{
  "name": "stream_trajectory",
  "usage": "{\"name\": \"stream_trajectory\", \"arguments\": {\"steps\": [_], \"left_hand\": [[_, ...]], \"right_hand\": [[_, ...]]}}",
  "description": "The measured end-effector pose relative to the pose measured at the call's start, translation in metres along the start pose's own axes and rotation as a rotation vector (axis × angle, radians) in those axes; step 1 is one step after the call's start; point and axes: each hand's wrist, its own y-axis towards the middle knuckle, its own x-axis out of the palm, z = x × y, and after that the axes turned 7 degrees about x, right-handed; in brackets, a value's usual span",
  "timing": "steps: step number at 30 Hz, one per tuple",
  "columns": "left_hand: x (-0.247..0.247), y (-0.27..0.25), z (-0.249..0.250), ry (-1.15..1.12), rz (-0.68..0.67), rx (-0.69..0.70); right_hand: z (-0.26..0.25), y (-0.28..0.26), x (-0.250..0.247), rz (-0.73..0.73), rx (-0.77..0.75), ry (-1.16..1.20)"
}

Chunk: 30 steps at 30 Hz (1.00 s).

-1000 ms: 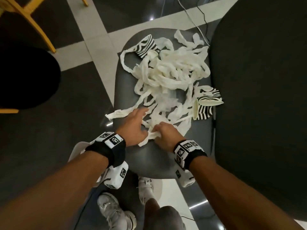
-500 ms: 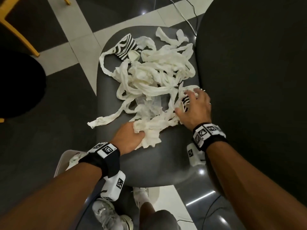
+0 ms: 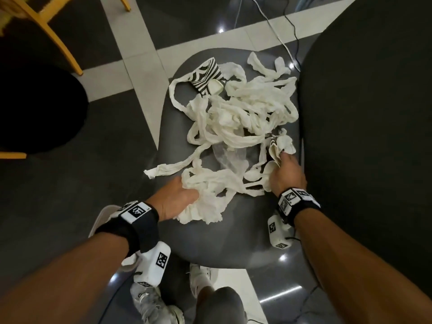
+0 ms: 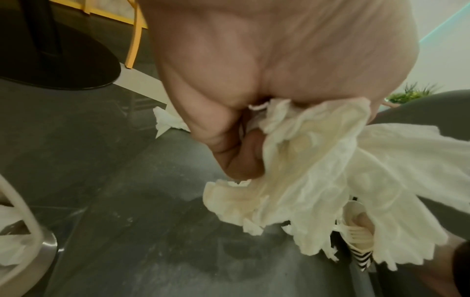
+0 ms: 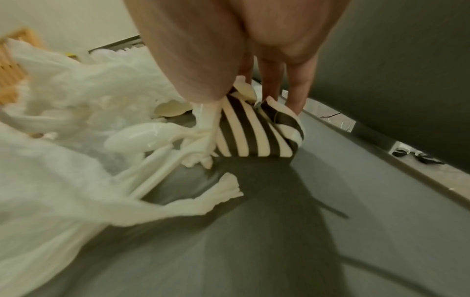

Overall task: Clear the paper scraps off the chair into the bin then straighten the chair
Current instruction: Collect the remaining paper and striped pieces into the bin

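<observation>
My left hand [image 3: 177, 197] is bunching its curled fingers into the near end of the paper scraps [image 3: 236, 127] sprawling across the chair seat [image 3: 222, 239]: light, limp, tangled strips that are likely to trail, so I'm taking them in bunches. My right hand [image 3: 284, 174] is pinching a crushed striped cup [image 5: 254, 132], close against the dark surface [image 3: 374, 136] crowding the seat's right edge.

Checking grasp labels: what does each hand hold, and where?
Left hand: near end of the white crumpled paper strips. Right hand: crushed black-and-white striped paper cup, thumb and fingers across its upper edge.
</observation>
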Motion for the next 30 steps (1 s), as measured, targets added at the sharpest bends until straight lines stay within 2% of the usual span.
{"name": "stream_trajectory", "arguments": {"steps": [4, 9, 14, 17, 24, 27, 30], "left_hand": [[-0.008, -0.020, 0.006, -0.070, 0.016, 0.008], [-0.018, -0.047, 0.002, -0.142, 0.007, 0.022], [-0.034, -0.081, -0.023, -0.148, -0.057, 0.018], [-0.050, -0.108, -0.049, -0.165, -0.006, -0.022], [-0.120, -0.159, -0.165, -0.264, 0.276, -0.178], [-0.139, -0.157, -0.238, -0.319, 0.356, -0.259], [-0.139, -0.140, -0.302, -0.322, 0.402, -0.331]], "right_hand": [[-0.016, -0.039, 0.001, 0.012, 0.022, 0.104], [-0.042, -0.099, 0.005, -0.040, 0.047, 0.266], [-0.079, -0.161, 0.027, -0.134, -0.088, 0.312], [-0.105, -0.198, 0.056, -0.241, -0.192, 0.255], [-0.185, -0.276, 0.158, -0.406, -0.353, 0.248], [-0.213, -0.290, 0.223, -0.528, -0.336, 0.140], [-0.225, -0.283, 0.299, -0.655, -0.281, -0.028]]}}
